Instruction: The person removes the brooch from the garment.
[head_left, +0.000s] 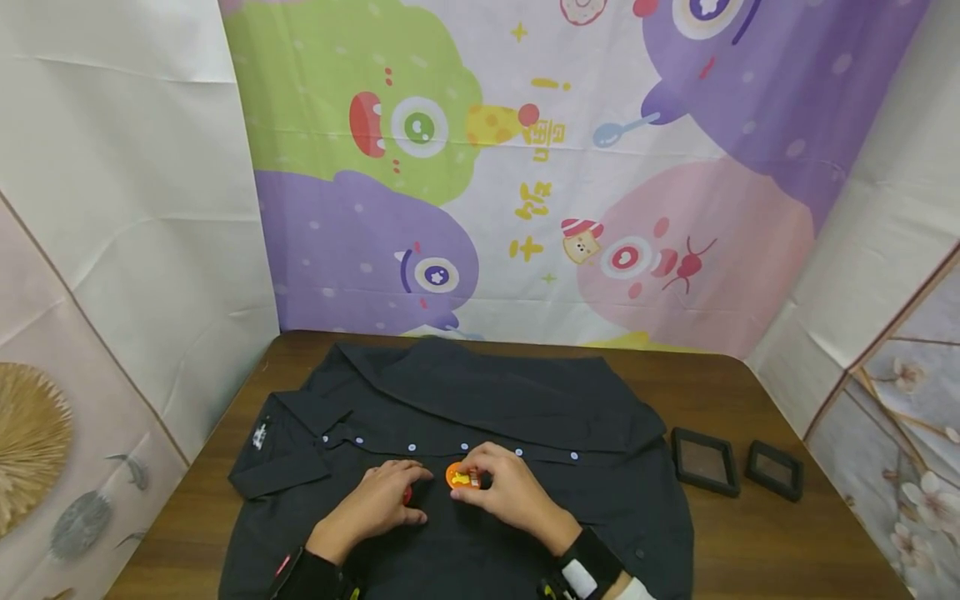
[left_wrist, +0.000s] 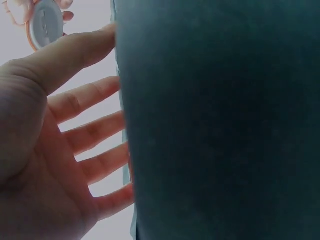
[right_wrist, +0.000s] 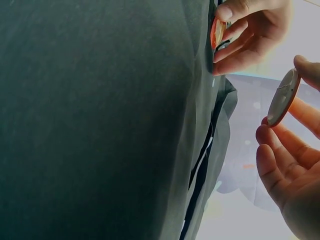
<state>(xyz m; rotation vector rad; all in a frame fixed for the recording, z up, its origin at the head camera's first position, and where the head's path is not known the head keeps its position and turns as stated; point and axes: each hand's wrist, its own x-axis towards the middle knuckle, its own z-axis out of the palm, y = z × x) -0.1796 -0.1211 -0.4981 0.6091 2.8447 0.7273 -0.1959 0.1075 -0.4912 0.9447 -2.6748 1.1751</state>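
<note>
My right hand [head_left: 512,493] pinches a round orange pin badge [head_left: 457,477] with a yellow figure on its face. In the right wrist view its pale back and metal pin [right_wrist: 284,87] show, and the badge is tilted above the cloth. My left hand [head_left: 384,502] rests its fingertips on a dark short-sleeved shirt [head_left: 480,542]. Beside those fingers is a red-orange badge [right_wrist: 218,33], mostly hidden under the hand in the head view. The left fingers [left_wrist: 92,132] are spread and fairly straight. The shirt lies across the table, with white buttons [head_left: 412,448] along its placket.
Two small dark frames [head_left: 705,461] lie on the brown wooden table [head_left: 780,542] to the right of the shirt. A cartoon-printed cloth [head_left: 525,300] hangs behind the table's far edge, with pale cloth walls at both sides.
</note>
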